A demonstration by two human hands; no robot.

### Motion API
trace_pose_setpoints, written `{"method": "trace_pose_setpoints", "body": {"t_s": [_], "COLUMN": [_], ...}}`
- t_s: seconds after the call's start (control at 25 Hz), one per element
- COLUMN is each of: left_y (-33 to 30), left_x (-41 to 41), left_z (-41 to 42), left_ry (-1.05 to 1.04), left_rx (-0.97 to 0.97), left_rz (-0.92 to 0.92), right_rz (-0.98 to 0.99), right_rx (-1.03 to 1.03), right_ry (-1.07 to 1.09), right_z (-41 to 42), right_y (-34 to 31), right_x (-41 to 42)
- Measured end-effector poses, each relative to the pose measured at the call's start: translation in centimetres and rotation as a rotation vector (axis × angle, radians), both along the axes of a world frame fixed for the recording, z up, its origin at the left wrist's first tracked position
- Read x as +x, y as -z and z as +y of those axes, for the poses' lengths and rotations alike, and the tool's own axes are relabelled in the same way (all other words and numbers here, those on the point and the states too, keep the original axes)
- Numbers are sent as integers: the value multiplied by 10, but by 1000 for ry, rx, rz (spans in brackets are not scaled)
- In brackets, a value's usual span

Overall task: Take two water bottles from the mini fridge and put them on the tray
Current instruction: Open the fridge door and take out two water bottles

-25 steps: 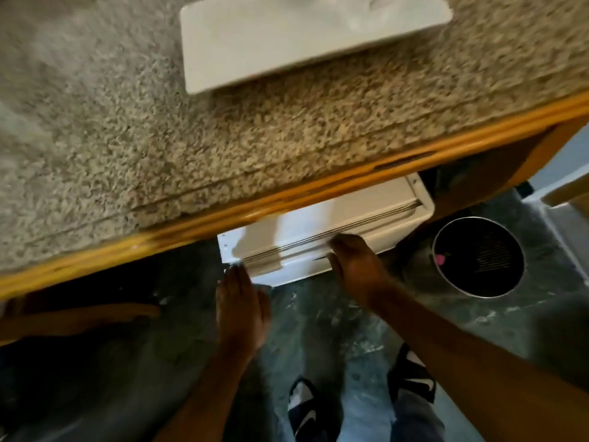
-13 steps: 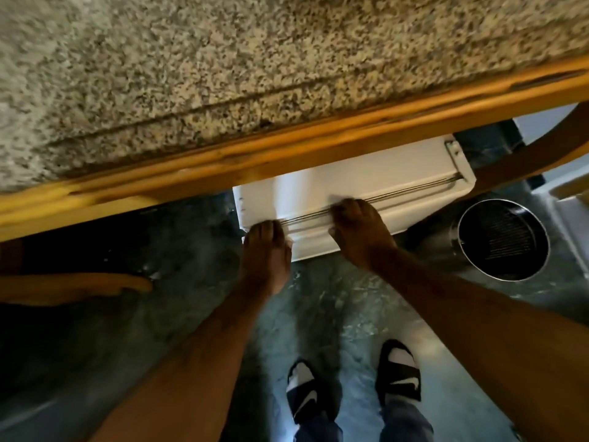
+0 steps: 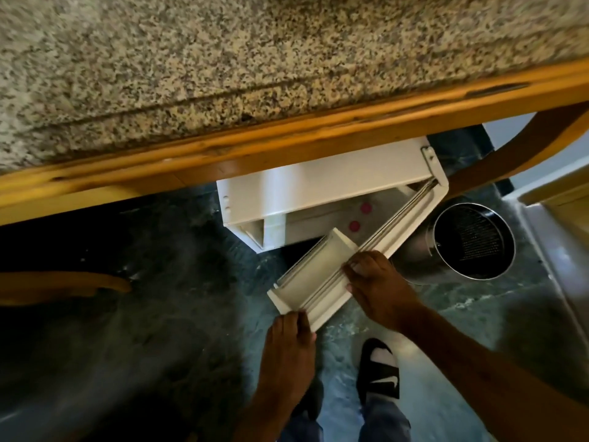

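A white mini fridge (image 3: 322, 186) stands under the granite counter. Its door (image 3: 376, 240) is swung partly open, hinged at the right. My left hand (image 3: 288, 349) grips the door's free end at the lower left. My right hand (image 3: 374, 283) holds the door's top edge near its middle. Inside the gap I see two pink bottle caps (image 3: 360, 216), the bottles below them mostly hidden. The tray is out of view.
The speckled granite counter (image 3: 255, 65) with an orange wooden edge (image 3: 287, 145) overhangs the fridge. A round metal bin (image 3: 471, 242) stands right of the door. A curved wooden chair part (image 3: 63, 287) is at the left. My sandalled feet (image 3: 379, 371) stand on the dark floor.
The fridge door has swung from shut to partly open, pulled toward me by both hands. The view has tilted down, and the white tray on the counter has left the frame.
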State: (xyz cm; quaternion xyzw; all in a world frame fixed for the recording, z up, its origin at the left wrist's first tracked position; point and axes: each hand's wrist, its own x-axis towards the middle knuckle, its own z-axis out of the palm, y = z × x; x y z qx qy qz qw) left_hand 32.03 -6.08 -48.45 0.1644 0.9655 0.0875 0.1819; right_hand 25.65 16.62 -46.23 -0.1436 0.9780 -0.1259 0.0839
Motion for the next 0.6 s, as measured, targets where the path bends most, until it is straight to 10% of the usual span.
{"method": "trace_pose_setpoints", "body": {"t_s": [0.4, 0.6], "left_y": [-34, -14], "left_x": [79, 42], "left_z": [81, 66], "left_ry": [84, 582], "left_rx": [82, 303], "left_rz": [-486, -219], "right_rz": [90, 149], "right_rx": [-15, 101], "right_ry": [343, 523], "right_z": [25, 32], "right_y": [13, 11], "right_x": [78, 86]}}
